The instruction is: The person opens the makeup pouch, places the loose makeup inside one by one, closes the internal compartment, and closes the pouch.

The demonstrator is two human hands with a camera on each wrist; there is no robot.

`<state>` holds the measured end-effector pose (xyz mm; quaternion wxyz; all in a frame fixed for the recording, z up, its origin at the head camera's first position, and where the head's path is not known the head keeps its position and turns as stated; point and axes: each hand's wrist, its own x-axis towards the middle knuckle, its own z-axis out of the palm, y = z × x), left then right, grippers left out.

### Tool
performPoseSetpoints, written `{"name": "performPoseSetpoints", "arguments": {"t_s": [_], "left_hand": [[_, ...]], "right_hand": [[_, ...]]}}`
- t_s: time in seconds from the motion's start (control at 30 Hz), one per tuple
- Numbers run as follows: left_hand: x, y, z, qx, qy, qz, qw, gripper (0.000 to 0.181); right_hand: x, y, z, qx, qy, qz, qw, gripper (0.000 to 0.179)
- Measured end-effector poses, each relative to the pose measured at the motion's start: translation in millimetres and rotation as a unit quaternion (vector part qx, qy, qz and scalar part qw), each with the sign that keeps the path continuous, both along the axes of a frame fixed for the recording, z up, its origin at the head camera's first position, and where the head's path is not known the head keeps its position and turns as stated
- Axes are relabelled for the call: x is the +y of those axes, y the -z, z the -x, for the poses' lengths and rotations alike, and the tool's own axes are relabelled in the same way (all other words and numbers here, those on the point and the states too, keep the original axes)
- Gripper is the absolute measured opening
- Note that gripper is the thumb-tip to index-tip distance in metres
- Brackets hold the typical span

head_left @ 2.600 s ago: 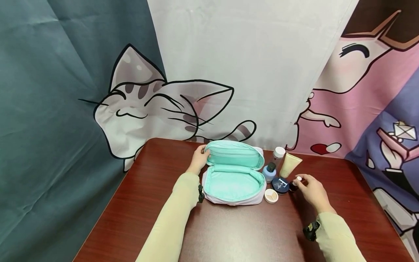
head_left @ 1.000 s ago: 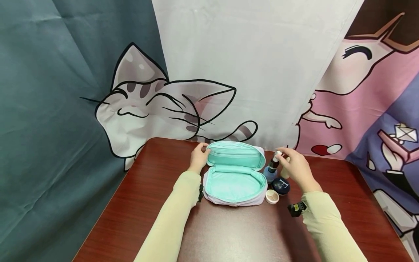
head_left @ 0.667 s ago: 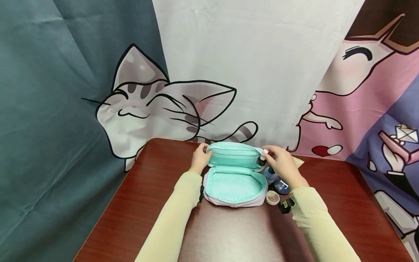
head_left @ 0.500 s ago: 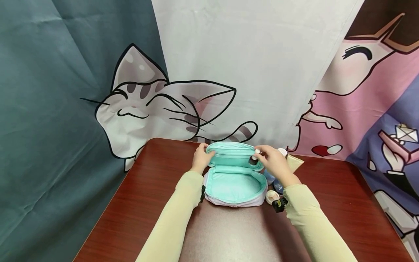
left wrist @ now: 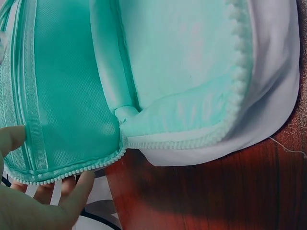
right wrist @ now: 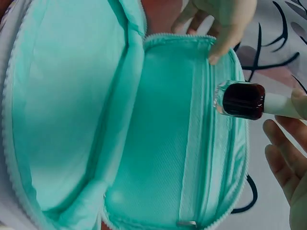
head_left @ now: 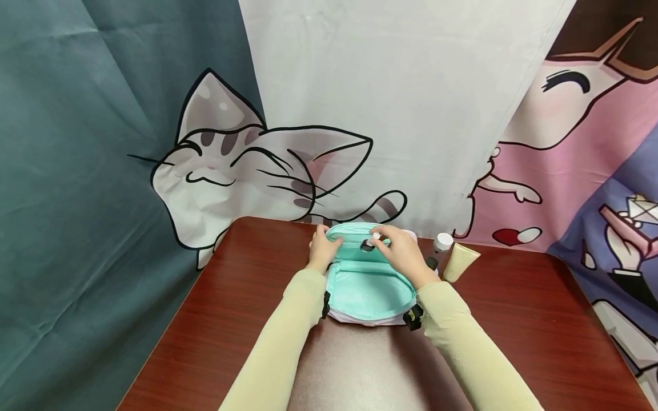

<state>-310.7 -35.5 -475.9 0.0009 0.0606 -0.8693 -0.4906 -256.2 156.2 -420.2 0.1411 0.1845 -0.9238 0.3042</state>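
The kind of room cannot be told: below the grip of the right hand point(head_left: 404, 256), a reddish wood-grained table point(head_left: 257, 274) is seen, backed beyond the grip by creased, cartoon-printed cloth point(head_left: 411, 103).

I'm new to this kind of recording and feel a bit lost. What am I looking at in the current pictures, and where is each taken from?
There is no machine here, just a person's two bare hands. The wide picture comes from a camera on the head, looking forward and down; the two close-ups come from cameras worn on the wrists.

On the table lies an open pouch with turquoise lining. To its right are a white-capped bottle and a cream tube; other things there may be hidden by the arm.

The left hand grips the edge of the pouch's raised lid. The right hand holds a small dark bottle by its white cap.
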Motion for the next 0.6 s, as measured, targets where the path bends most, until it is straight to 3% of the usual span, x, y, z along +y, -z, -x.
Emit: {"name": "performPoseSetpoints", "arguments": {"t_s": [0.27,0.6], "left_hand": [[1.5,0.6,1.7,-0.012,0.021,0.024,0.9994,0.043],[0.5,-3.6,3.4,-0.064,0.064,0.038,0.9952,0.058]], "right_hand": [[-16.0,6.2,7.3,0.019,-0.01,0.022,0.9995,0.021],[-24.5,17.7,13.2,0.048,-0.01,0.053,0.9974,0.019]]}}
